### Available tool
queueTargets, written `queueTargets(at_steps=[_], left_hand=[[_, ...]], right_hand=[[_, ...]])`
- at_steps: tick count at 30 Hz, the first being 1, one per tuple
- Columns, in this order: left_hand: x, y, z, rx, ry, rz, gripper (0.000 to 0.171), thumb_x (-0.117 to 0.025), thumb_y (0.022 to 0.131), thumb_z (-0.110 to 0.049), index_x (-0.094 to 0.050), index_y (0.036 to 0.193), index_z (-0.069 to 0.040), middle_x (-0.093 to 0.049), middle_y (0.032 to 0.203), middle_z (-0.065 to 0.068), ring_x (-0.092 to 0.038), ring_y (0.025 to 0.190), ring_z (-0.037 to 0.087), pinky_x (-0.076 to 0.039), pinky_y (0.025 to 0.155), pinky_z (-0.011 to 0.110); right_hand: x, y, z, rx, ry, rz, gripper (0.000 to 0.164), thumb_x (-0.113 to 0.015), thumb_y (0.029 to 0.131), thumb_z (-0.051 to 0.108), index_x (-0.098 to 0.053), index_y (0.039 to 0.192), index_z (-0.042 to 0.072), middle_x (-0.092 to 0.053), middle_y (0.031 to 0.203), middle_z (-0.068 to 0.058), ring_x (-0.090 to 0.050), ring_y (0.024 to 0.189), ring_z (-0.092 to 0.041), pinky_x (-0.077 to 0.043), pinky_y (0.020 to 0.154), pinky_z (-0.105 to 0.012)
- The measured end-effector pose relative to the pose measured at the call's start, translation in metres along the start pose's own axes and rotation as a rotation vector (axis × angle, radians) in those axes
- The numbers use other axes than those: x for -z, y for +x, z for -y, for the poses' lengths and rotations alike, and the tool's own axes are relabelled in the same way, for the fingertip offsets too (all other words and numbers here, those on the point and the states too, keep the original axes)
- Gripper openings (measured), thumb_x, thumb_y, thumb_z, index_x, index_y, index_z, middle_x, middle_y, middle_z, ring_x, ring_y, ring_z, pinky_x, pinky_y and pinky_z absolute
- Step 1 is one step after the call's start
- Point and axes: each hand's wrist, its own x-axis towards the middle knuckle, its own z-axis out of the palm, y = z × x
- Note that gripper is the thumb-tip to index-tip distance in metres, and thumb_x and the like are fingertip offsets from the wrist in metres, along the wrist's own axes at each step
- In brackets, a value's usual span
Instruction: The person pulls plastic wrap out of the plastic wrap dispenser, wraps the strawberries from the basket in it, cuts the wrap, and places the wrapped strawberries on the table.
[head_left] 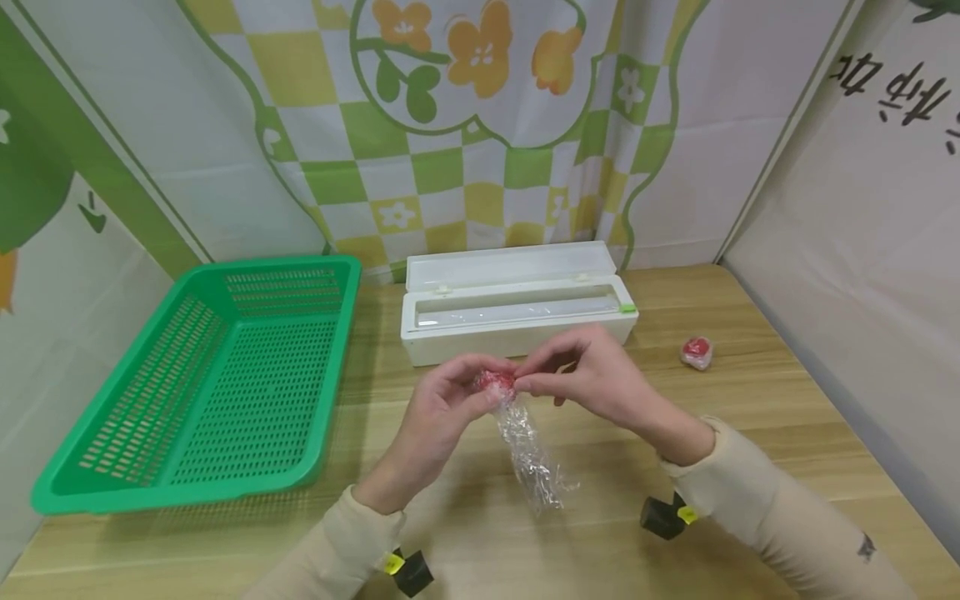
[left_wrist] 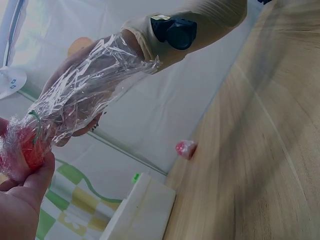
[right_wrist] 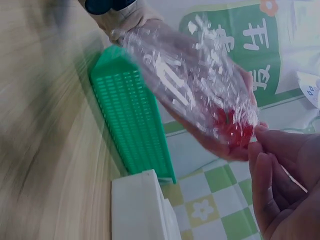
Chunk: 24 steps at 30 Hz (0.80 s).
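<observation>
In front of the white box, my left hand [head_left: 442, 408] grips a small red tomato [head_left: 497, 383] covered in clear cling film. A green stem shows through the film in both wrist views. The long crumpled tail of the cling film [head_left: 531, 458] hangs from the tomato toward me. At the tomato's right side, the thumb and fingertips of my right hand [head_left: 588, 379] pinch the film. Another film-wrapped red piece [head_left: 697, 352] lies on the table to the right, apart from both hands.
A green perforated basket [head_left: 322, 442] stands on the left of the wooden table [head_left: 600, 542]. Behind my hands is a white cling film box [head_left: 480, 343], lid raised and a roll [head_left: 517, 312] inside. A patterned curtain [head_left: 465, 167] hangs along the back edge.
</observation>
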Motion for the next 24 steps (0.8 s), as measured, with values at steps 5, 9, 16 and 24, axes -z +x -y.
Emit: queueTargets(at_steps=[5,9,16,24], left_hand=[[0.002,0.002,0.001,0.012,-0.005,0.0,0.029,-0.06,0.091,-0.008,-0.057,0.117,0.004,-0.063,0.119,0.014,-0.063,0.105,0.022,-0.054,0.09,0.034],[0.004,0.003,0.002,0.007,-0.029,0.011,0.028,-0.057,0.092,-0.008,-0.057,0.118,0.004,-0.063,0.117,0.019,-0.063,0.108,0.026,-0.053,0.092,0.036],[0.006,0.004,0.002,0.024,-0.099,0.005,0.027,-0.058,0.092,-0.007,-0.058,0.118,0.002,-0.064,0.113,0.012,-0.064,0.109,0.027,-0.053,0.093,0.038],[0.007,0.004,0.004,0.043,-0.165,-0.003,0.025,-0.055,0.092,-0.005,-0.058,0.117,-0.001,-0.061,0.118,0.011,-0.063,0.112,0.027,-0.051,0.096,0.038]], right_hand=[[0.006,-0.004,-0.004,0.097,-0.005,-0.033,0.008,-0.076,0.081,0.02,-0.075,0.087,0.014,-0.072,0.081,-0.001,-0.058,0.057,-0.019,-0.051,0.047,-0.033],[0.009,-0.009,-0.006,0.269,-0.038,-0.02,0.008,-0.074,0.082,0.012,-0.074,0.089,0.013,-0.07,0.081,0.0,-0.058,0.058,-0.012,-0.05,0.045,-0.026],[0.011,-0.014,-0.02,0.8,-0.353,-0.07,0.026,-0.073,0.079,0.001,-0.071,0.104,0.007,-0.068,0.094,-0.003,-0.056,0.065,-0.003,-0.047,0.053,-0.009],[-0.007,-0.022,-0.034,0.971,-0.731,-0.086,0.05,-0.074,0.08,0.012,-0.059,0.127,0.011,-0.059,0.1,-0.003,-0.052,0.062,-0.005,-0.045,0.056,-0.009]])
